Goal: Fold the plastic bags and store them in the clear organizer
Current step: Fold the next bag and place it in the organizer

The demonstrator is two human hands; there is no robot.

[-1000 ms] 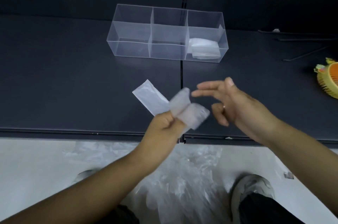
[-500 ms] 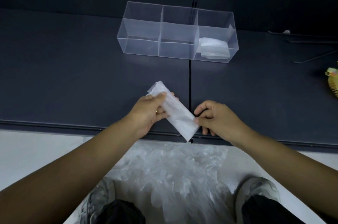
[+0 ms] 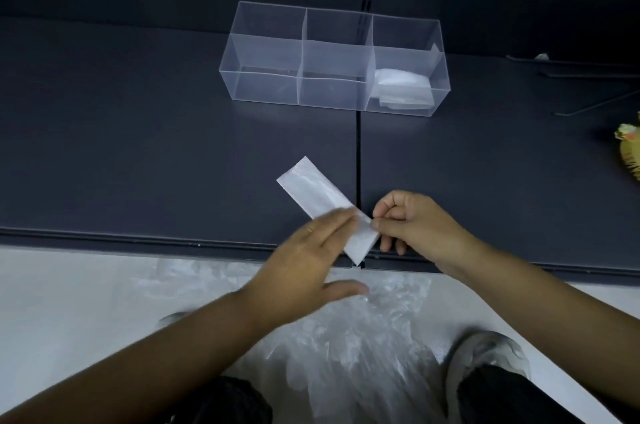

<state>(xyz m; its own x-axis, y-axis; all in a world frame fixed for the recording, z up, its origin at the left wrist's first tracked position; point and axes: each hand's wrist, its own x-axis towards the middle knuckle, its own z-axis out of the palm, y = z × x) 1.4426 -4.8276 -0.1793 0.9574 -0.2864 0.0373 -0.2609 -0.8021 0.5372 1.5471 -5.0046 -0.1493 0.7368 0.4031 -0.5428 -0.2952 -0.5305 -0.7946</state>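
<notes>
A plastic bag folded into a long white strip (image 3: 317,196) lies slantwise on the dark shelf (image 3: 138,146), near its front edge. My left hand (image 3: 308,261) lies flat with straight fingers on the strip's near half. My right hand (image 3: 408,226) pinches the strip's near right edge between thumb and forefinger. The clear organizer (image 3: 332,56) with three compartments stands further back. Its right compartment holds folded bags (image 3: 403,87); the other two look empty.
A heap of loose clear plastic bags (image 3: 346,337) lies on the pale floor below the shelf, between my shoes. A yellow-orange object (image 3: 628,153) sits at the right edge. Thin metal rods (image 3: 588,73) lie at the back right.
A second ago my left hand held the strip up in the air. The strip now lies flat on the shelf, my left hand slides along it towards the near end, and my right hand keeps its pinch.
</notes>
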